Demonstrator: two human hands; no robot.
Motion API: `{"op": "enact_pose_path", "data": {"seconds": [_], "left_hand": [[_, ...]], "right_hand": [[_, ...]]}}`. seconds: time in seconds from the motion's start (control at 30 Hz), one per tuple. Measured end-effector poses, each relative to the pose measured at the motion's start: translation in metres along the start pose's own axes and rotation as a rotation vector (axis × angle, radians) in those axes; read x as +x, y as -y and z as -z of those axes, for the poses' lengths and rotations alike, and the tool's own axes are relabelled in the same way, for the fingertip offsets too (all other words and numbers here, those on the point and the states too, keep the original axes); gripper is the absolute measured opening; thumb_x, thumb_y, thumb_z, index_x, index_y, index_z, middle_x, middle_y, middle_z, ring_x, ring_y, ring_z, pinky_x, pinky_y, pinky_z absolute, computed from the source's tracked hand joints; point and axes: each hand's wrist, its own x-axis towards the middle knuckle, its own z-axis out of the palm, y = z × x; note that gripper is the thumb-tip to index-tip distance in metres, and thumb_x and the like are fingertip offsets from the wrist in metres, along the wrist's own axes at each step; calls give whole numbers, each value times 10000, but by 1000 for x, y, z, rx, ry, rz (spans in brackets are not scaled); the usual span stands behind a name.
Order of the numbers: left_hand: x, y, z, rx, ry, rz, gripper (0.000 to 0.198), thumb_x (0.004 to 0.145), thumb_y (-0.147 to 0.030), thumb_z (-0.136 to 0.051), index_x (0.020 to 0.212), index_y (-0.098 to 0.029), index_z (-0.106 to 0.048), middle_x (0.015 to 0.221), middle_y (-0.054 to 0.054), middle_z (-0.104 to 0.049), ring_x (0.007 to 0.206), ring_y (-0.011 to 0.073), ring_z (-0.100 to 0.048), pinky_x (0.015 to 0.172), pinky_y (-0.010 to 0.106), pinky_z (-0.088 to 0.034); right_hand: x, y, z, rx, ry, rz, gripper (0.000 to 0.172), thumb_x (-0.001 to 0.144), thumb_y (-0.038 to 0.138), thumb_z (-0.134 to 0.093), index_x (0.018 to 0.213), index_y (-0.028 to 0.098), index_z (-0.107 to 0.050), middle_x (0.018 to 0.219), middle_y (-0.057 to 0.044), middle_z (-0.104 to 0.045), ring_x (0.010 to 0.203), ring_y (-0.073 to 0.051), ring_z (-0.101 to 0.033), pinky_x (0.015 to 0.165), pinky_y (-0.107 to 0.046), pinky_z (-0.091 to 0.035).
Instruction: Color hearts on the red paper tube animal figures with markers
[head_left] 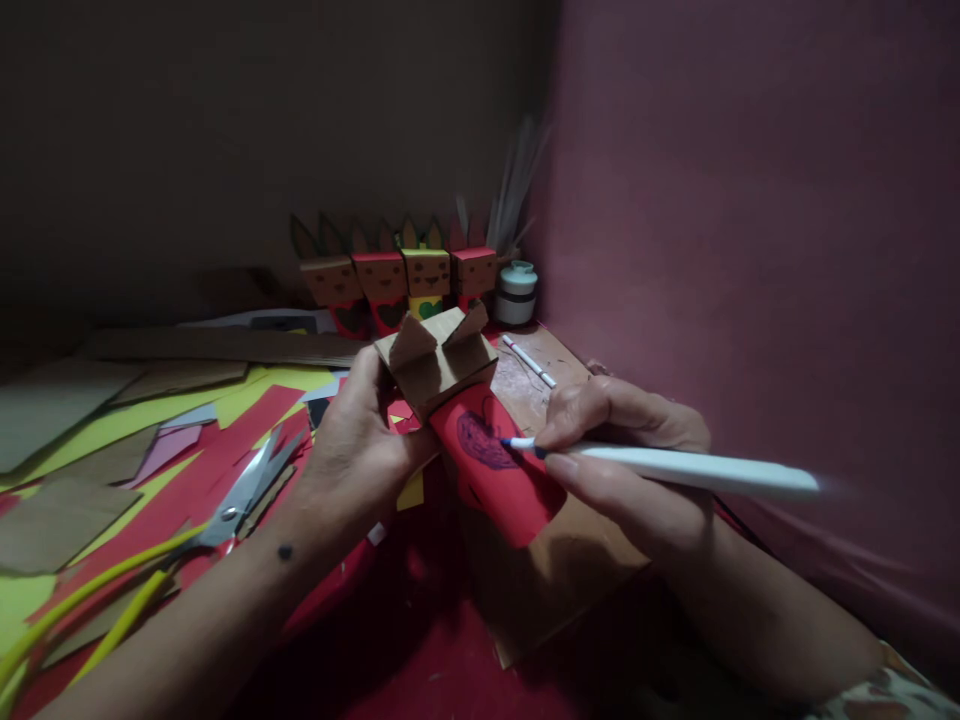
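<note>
My left hand (367, 440) grips a cardboard figure, its thumb near the joint of head and body. The figure has a brown box head (442, 378) with two pointed ears, and a red paper tube body (517, 500). A dark heart-like shape (484, 440) is coloured on the tube. In my right hand (622, 450) is a white felt-tip marker (697, 468), pinched between thumb and fingers. Its blue tip touches, or nearly touches, the right edge of the dark shape. A brown cardboard piece (555, 590) lies beneath the figure.
Yellow-handled scissors (232, 510) lie open at left on red paper (281, 410) and cardboard scraps (75, 510). Several finished-looking box-headed figures (427, 275) stand at the back, beside a pale jar (516, 292). A second marker (529, 360) rests behind my right hand. A pinkish wall or cloth (750, 250) bounds the right.
</note>
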Motion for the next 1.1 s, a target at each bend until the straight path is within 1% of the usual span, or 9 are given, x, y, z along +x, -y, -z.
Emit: {"op": "enact_pose_path", "data": {"seconds": [0.1, 0.23, 0.3, 0.37, 0.47, 0.6, 0.67, 0.87, 1.1], "left_hand": [[1, 1, -1, -5, 13, -13, 701, 572, -149, -839, 1214, -171, -558, 1358, 116, -671, 1202, 305, -642, 1025, 408, -487], [0, 3, 0, 23, 4, -22, 610, 588, -168, -841, 1134, -207, -573, 1336, 94, -681, 1199, 314, -649, 1046, 439, -476], [0, 4, 0, 13, 5, -35, 586, 609, -164, -832, 1132, -217, -573, 1334, 83, -684, 1203, 310, -652, 1051, 444, -477], [0, 4, -1, -15, 18, -47, 592, 621, -152, -824, 1153, -215, -572, 1348, 86, -683, 1216, 306, -650, 1051, 436, -482], [1, 3, 0, -32, 23, -39, 629, 592, -146, -839, 1162, -195, -577, 1367, 106, -676, 1233, 315, -639, 1047, 424, -490], [1, 3, 1, -11, 1, -6, 676, 554, -176, -863, 1170, -181, -586, 1320, 109, -695, 1186, 324, -654, 1037, 434, -496], [1, 4, 2, -9, 1, -5, 677, 549, -184, -869, 1166, -183, -590, 1309, 107, -699, 1179, 328, -659, 1028, 436, -499], [2, 7, 2, -36, 17, -24, 685, 576, -182, -872, 1195, -200, -579, 1341, 95, -695, 1211, 318, -656, 1034, 428, -496], [-1, 2, 1, -22, 28, 4, 624, 617, -177, -865, 1167, -212, -572, 1349, 90, -695, 1216, 317, -653, 987, 406, -508]], "right_hand": [[1, 1, -1, -6, -17, 14, 153, 809, 91, -683, 835, 242, -683, 656, 26, -592, 617, -141, -532, 552, -295, -374], [0, -1, 1, -20, -13, 1, 134, 790, 97, -681, 797, 231, -680, 646, 33, -591, 574, -122, -517, 532, -286, -357], [-1, -1, 3, -11, -40, -4, 123, 784, 102, -665, 780, 224, -677, 635, 34, -584, 553, -116, -504, 523, -285, -349], [0, 0, 4, -28, -33, -9, 120, 778, 101, -664, 775, 221, -678, 642, 31, -586, 555, -117, -502, 527, -290, -351], [1, 1, 2, -38, -8, -13, 137, 784, 92, -675, 795, 228, -680, 644, 30, -581, 570, -124, -505, 536, -294, -362], [2, 0, -1, 0, -7, 24, 160, 790, 77, -666, 825, 231, -692, 609, 35, -562, 565, -128, -496, 516, -286, -353], [1, -1, 0, -19, -6, 14, 150, 787, 82, -669, 816, 227, -692, 616, 32, -572, 565, -127, -499, 518, -287, -354], [-1, 0, 5, -55, -37, -13, 90, 787, 132, -683, 757, 217, -668, 612, 38, -569, 543, -116, -473, 529, -291, -341], [3, 3, 2, -82, 14, 8, 126, 840, 121, -663, 805, 242, -655, 628, 37, -564, 581, -135, -507, 560, -305, -372]]}}
